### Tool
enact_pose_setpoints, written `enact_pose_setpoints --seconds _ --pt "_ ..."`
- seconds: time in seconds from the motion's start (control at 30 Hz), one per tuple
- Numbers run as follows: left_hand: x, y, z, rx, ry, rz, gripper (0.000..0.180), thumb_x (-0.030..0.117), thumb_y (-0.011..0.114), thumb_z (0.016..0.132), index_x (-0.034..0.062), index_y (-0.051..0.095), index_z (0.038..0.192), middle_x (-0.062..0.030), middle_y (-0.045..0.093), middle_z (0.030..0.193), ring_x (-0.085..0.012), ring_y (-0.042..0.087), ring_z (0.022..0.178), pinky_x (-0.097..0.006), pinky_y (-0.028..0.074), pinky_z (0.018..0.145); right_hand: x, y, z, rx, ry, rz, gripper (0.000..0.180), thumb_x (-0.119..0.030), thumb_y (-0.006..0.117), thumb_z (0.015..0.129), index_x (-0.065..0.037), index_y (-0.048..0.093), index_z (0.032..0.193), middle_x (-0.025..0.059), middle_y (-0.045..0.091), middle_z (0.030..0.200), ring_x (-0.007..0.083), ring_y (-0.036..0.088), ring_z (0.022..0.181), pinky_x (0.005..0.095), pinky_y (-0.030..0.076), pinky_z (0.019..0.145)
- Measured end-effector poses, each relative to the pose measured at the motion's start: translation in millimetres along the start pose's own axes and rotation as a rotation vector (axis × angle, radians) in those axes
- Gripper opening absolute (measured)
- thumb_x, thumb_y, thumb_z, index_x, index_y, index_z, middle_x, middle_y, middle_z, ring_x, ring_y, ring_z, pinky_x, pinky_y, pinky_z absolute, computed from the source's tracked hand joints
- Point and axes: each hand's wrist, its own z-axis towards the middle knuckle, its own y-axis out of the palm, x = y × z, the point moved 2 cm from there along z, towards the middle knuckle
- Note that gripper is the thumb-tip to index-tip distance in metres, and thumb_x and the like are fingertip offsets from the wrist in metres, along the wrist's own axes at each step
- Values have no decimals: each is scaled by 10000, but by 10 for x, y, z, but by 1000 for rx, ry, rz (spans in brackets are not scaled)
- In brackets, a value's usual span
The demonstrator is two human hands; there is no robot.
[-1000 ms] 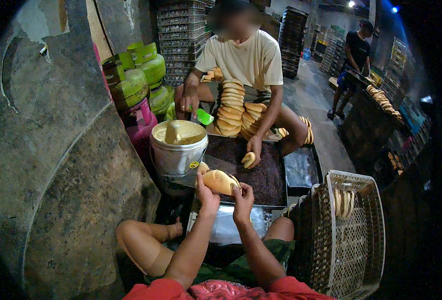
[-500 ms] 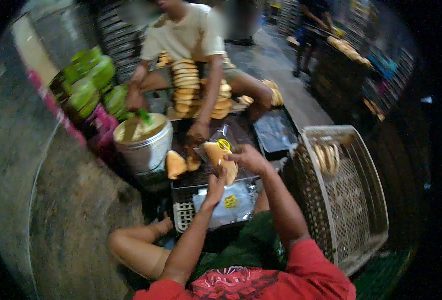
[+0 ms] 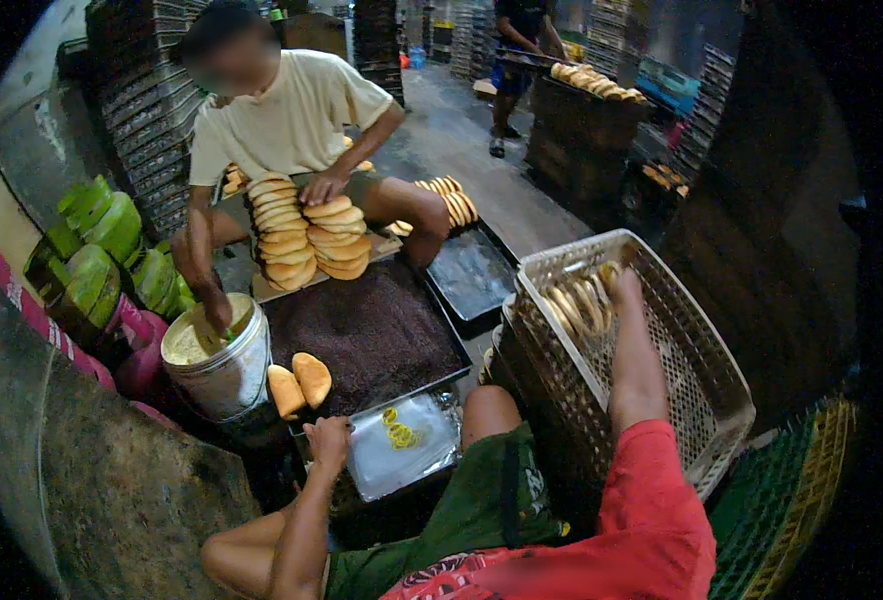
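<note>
Over in the pale plastic crate (image 3: 652, 405) at right, my right hand (image 3: 625, 287) is closed at the end of a row of bagged bread rolls (image 3: 574, 308), gripping the last one; its fingertips are partly hidden. My left hand (image 3: 329, 440) is closed beside a stack of clear plastic bags (image 3: 402, 445) with yellow print. Whatever it pinches, if anything, is too small to make out. Just beyond it, two unwrapped bread rolls (image 3: 300, 385) lean at the left edge of a tray of dark brown sprinkles (image 3: 362, 325).
Opposite sits a person (image 3: 282, 120), one hand in a white bucket (image 3: 224, 365) of pale cream, the other on stacked bread rolls (image 3: 307, 235). A dark tray (image 3: 470, 272) lies between them and the crate. Green bundles (image 3: 107, 235) stand far left. Another person works at a back table.
My right hand has moved from in front of me into the crate with the bagged roll. My left hand has let go and dropped beside the bags. The other person's hand has moved back to the stacks.
</note>
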Motion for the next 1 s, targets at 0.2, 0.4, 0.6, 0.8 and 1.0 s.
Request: enact_pose_setpoints --seconds 0.2,0.4,0.6,0.8,1.0 --pt "98 -327 -194 407 172 129 128 192 567 877 140 683 890 -77 661 862 -284 609 946 -481 406 796 -94 317 -12 -214 125 85 886 -706 415 873 98 612 1190 358 561 1242 466 515 1231 516 352 1076" --pt "-196 -607 -199 499 -198 -567 194 184 472 990 7 546 957 -252 650 859 -409 639 764 -509 488 672 -2337 -581 -903 371 -572 -26 384 -414 643 884 -118 667 1128 154 637 1145 364 589 1021 457 490 844" --pt "-609 -801 -278 663 -369 -1216 236 217 588 975 -19 609 971 -97 662 808 -213 621 683 -380 502 638 -4360 928 -3621 -622 -738 184 607 -620 605 840 -56 669 1057 202 660 1091 376 644 1001 513 520 841" --pt "-896 -851 -464 619 -411 -2142 161 286 609 973 162 529 1039 -81 691 931 -250 702 766 -367 542 566 -4983 1954 -4796 -716 -624 -28 628 -493 569 875 12 530 1247 253 570 1261 393 640 1072 482 540 849" --pt "-1035 -646 -248 678 -721 -2345 185 222 667 940 110 578 1058 -47 686 994 -206 663 771 -340 519 569 -4424 2008 -4091 -1115 -392 498 542 -220 661 807 41 516 1259 210 632 1129 318 700 836 429 568 754"
